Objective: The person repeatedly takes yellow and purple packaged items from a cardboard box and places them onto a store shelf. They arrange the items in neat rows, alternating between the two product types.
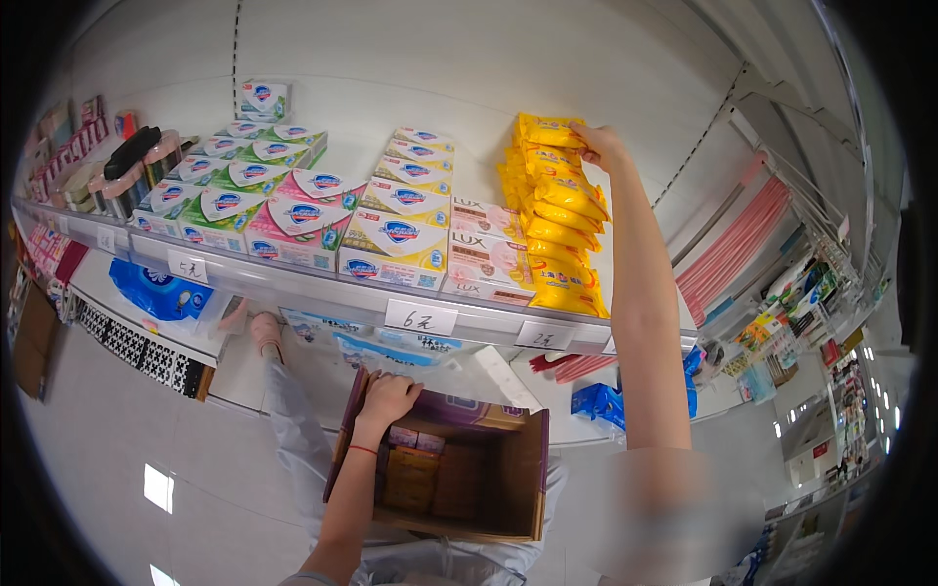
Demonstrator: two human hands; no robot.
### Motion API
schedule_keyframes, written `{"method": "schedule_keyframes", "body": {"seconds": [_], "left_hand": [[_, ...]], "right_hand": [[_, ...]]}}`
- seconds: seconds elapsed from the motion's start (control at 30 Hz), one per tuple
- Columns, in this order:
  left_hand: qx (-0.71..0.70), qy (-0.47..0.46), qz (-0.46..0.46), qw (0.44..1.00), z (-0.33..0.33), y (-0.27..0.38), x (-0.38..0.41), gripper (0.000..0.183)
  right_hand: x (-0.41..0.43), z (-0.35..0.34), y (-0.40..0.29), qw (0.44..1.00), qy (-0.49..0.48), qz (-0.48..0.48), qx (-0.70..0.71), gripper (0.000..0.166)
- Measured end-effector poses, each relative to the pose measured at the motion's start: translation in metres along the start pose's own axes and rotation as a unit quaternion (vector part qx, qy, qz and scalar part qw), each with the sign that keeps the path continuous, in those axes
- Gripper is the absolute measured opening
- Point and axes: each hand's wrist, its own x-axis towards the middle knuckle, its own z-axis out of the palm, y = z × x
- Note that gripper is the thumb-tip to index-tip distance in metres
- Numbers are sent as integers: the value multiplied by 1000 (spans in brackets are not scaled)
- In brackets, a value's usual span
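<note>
My right hand (602, 146) reaches to the back of the shelf, its fingers at the right end of a yellow soap packet (553, 133) on top of the rear packets; whether they grip it is unclear. More yellow packets (566, 286) run in a stack down to the shelf's front. My left hand (392, 399) is curled over the back left rim of an open cardboard box (541, 469). Inside the box lie yellowish packs (412, 476) and small pink-and-white boxes (416, 439). Left of the yellow packets stand Lux soap boxes (487, 253).
Safeguard soap boxes (396, 238) fill rows further left, beside black and pink containers (132, 168). Price tags (421, 319) line the shelf's front edge (293, 282). Below are blue packages (157, 289) on a lower shelf. Stocked racks (791, 293) stand at right.
</note>
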Motion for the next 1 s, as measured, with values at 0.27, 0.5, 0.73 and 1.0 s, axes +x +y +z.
{"method": "schedule_keyframes", "body": {"seconds": [0.27,0.5,0.73,1.0], "left_hand": [[2,-16,-4,1000,5,-2,3,32],[5,6,23,1000,-3,2,0,31],[-9,30,21,999,11,-21,-8,33],[-54,-47,29,997,-3,-7,1,28]], "right_hand": [[-2,-4,0,920,124,-126,-350,47],[-132,-16,-63,924,-75,-354,-124,37],[-325,43,-6,590,-735,-333,-30,30],[-374,178,131,497,-753,-84,-424,28]]}}
